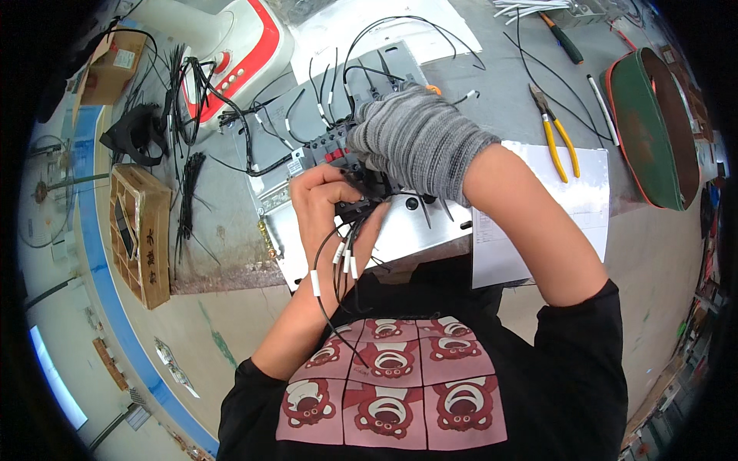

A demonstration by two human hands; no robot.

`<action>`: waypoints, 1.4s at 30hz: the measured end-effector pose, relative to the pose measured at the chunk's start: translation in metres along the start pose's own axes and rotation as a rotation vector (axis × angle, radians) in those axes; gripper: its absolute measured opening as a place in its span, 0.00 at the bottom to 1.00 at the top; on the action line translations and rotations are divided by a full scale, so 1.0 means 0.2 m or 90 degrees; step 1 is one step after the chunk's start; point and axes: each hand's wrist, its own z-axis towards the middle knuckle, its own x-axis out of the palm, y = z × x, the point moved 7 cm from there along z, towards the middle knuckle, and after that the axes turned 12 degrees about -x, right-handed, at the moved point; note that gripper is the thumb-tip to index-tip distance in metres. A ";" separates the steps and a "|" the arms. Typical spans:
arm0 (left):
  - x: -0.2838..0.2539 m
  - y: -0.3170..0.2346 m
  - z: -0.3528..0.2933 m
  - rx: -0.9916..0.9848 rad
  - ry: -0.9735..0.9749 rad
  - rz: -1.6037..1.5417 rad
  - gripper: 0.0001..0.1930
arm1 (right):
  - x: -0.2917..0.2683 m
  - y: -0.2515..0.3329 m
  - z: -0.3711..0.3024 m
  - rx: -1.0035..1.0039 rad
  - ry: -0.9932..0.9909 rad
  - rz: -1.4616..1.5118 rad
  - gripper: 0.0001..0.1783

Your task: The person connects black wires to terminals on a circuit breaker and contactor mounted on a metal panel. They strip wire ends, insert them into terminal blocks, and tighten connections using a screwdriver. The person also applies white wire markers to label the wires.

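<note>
A metal mounting plate point(407, 230) lies on the bench before me, bearing a row of black and grey electrical components point(332, 146) with a few red parts. My bare left hand point(323, 203) curls around the near side of a black component point(352, 209). Several black wires with white marker sleeves point(344, 260) hang from it over my left wrist. My right hand point(419, 138), in a grey knitted glove, is bent over the same row from the right. Its fingertips are hidden beneath the glove, so what they touch cannot be seen. More black wires point(327, 96) rise from the row's far side.
Yellow-handled pliers point(560, 142) rest on paper sheets point(538, 223) at right, near a dark-handled screwdriver point(563, 38) and a green pouch point(653, 127). At left are a white-and-red machine point(238, 58), black wire bundles point(188, 192) and a wooden compartment box point(146, 230).
</note>
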 end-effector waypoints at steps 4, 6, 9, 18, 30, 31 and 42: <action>0.02 -0.05 0.05 0.034 0.036 -0.024 0.23 | -0.08 -0.03 -0.07 0.027 -0.004 -0.063 0.15; -0.01 -0.04 0.03 0.002 0.031 0.013 0.22 | -0.08 -0.01 -0.06 -0.034 -0.213 -0.172 0.15; 0.00 -0.02 0.03 0.010 0.056 0.037 0.25 | -0.09 -0.06 -0.28 0.032 -0.481 -0.146 0.10; -0.10 -0.10 0.13 0.105 0.344 0.092 0.28 | 0.33 -0.35 -0.67 0.533 -0.320 0.305 0.20; 0.16 -0.23 0.55 -0.196 0.451 -0.342 0.21 | 0.02 -0.09 -0.52 0.192 -0.761 0.548 0.06; 0.19 -0.26 0.57 -0.234 0.473 -0.390 0.22 | -0.04 -0.05 -0.51 0.153 -0.794 0.430 0.06; 0.03 -0.39 0.56 -0.067 0.418 -0.357 0.12 | -0.37 -0.16 -0.50 0.122 -0.752 0.522 0.13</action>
